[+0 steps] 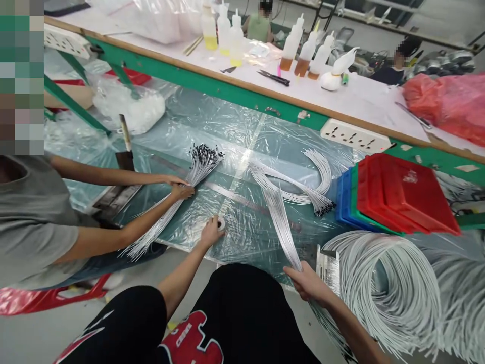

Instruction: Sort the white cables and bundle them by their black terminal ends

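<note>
My left hand (211, 233) is closed on a small white roll, seemingly tape (221, 223), at the near edge of the film-covered table. Wrapped round a bundle of thin white wires (281, 222), my right hand (308, 282) is low on the right; the bundle's far part lies on the table, and its near end hangs below my fist. Beyond it rests a curved wire bundle (322, 172) with black tips. To the left, a co-worker's hands (182, 190) press on another black-tipped wire bundle (202, 164).
Stacked red, green and blue bins (401, 189) stand at the right, with large coils of white wire (382, 293) in front. A cleaver-like blade (125, 159) is near the co-worker. The raised shelf (242, 76) carries squeeze bottles (291, 43), a knife (273, 77) and plastic bags.
</note>
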`<state>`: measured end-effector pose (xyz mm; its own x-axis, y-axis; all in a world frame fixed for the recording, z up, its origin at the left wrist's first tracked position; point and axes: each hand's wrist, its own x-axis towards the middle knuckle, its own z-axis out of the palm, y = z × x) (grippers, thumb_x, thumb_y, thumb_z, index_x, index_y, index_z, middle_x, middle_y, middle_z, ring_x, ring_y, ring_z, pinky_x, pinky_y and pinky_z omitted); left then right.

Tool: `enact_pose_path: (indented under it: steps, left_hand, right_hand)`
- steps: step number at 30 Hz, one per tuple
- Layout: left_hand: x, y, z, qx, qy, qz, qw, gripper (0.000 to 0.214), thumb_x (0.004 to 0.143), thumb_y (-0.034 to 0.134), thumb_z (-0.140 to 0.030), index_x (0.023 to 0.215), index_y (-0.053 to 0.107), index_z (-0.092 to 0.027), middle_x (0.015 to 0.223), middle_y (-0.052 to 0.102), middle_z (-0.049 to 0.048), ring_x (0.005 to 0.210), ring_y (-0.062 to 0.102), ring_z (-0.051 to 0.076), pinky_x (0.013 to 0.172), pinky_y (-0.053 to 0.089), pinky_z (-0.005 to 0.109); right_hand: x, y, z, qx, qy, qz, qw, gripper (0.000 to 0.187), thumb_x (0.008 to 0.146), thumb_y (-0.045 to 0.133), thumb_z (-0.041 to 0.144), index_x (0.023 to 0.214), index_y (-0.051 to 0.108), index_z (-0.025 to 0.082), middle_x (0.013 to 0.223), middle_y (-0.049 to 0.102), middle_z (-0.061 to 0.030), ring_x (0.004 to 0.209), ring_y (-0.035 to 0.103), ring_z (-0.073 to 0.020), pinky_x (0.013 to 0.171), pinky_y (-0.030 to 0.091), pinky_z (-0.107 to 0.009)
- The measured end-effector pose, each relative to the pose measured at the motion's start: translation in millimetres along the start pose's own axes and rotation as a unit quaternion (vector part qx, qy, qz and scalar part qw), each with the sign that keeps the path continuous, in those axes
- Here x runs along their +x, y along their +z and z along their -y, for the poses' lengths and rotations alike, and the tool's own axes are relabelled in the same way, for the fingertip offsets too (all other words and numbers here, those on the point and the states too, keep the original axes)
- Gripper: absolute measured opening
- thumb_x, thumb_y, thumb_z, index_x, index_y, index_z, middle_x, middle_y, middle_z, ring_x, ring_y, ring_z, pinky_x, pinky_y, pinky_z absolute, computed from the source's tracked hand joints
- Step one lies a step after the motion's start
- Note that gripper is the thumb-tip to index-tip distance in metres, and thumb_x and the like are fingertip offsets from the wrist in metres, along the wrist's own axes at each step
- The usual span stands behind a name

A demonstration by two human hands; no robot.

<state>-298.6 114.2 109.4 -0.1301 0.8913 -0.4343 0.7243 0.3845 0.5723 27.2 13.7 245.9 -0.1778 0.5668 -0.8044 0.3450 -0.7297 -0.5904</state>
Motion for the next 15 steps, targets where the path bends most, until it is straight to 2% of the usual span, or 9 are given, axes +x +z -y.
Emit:
enact_pose_path:
  steps: [4, 7, 9, 11, 13, 15]
  left_hand:
    - [-3.1, 0.0, -4.0, -0.104, 0.004, 0.021, 0.994, 0.061, 0.065, 0.072, -0.029, 0.119, 0.048, -0.018, 0.122, 0.060, 0.0137, 0.120, 0.054, 0.034, 0.102, 0.042, 0.043]
    - [-25.2, 0.1, -20.0, -0.205, 0.036, 0.063, 0.976, 0.061, 0.064, 0.071, -0.038, 0.117, 0.047, -0.018, 0.111, 0.063, 0.0090, 0.108, 0.060, 0.028, 0.094, 0.049, 0.039]
    - [-46.0, 2.5, -37.0, -0.267, 0.057, 0.102, 0.957, 0.062, 0.066, 0.069, -0.046, 0.118, 0.046, -0.019, 0.107, 0.063, 0.0079, 0.101, 0.062, 0.025, 0.085, 0.053, 0.036]
    - [-66.7, 4.1, -58.0, -0.358, 0.068, 0.159, 0.917, 0.065, 0.066, 0.070, -0.050, 0.119, 0.047, -0.019, 0.106, 0.064, 0.0075, 0.096, 0.062, 0.023, 0.080, 0.053, 0.034]
    - [-83.4, 2.8, -80.1, -0.461, 0.069, 0.232, 0.854, 0.067, 0.064, 0.076, -0.048, 0.119, 0.050, -0.020, 0.104, 0.063, 0.0066, 0.092, 0.061, 0.021, 0.079, 0.051, 0.032]
    - [-95.0, -1.4, -100.2, -0.518, 0.077, 0.303, 0.796, 0.063, 0.064, 0.081, -0.043, 0.116, 0.053, -0.021, 0.100, 0.062, 0.0049, 0.088, 0.059, 0.019, 0.077, 0.049, 0.030]
  right_hand:
    - [7.7, -6.4, 8.5, -0.011, -0.027, -0.003, 1.000, 0.050, 0.083, 0.062, 0.050, 0.057, 0.028, 0.026, 0.040, 0.026, 0.0100, 0.031, 0.024, -0.0057, 0.030, 0.020, -0.021]
    - [11.1, -9.0, 16.4, 0.008, -0.033, -0.013, 0.999, 0.049, 0.081, 0.066, 0.052, 0.060, 0.030, 0.026, 0.042, 0.028, 0.0108, 0.032, 0.022, -0.0054, 0.031, 0.020, -0.021]
    - [12.5, -11.0, 22.8, 0.013, -0.038, -0.014, 0.999, 0.044, 0.080, 0.066, 0.053, 0.061, 0.039, 0.024, 0.041, 0.028, 0.0111, 0.032, 0.022, -0.0058, 0.031, 0.021, -0.021]
    - [12.7, -13.3, 29.9, 0.015, -0.052, -0.010, 0.998, 0.040, 0.081, 0.065, 0.056, 0.069, 0.053, 0.020, 0.040, 0.029, 0.0115, 0.032, 0.022, -0.0064, 0.031, 0.021, -0.021]
    - [11.2, -15.4, 37.0, 0.021, -0.064, -0.009, 0.998, 0.042, 0.082, 0.065, 0.058, 0.084, 0.063, 0.017, 0.041, 0.029, 0.0123, 0.033, 0.022, -0.0066, 0.032, 0.020, -0.021]
    - [8.4, -17.0, 42.5, 0.033, -0.064, -0.006, 0.997, 0.048, 0.081, 0.066, 0.061, 0.096, 0.065, 0.015, 0.043, 0.028, 0.0130, 0.034, 0.021, -0.0066, 0.033, 0.020, -0.021]
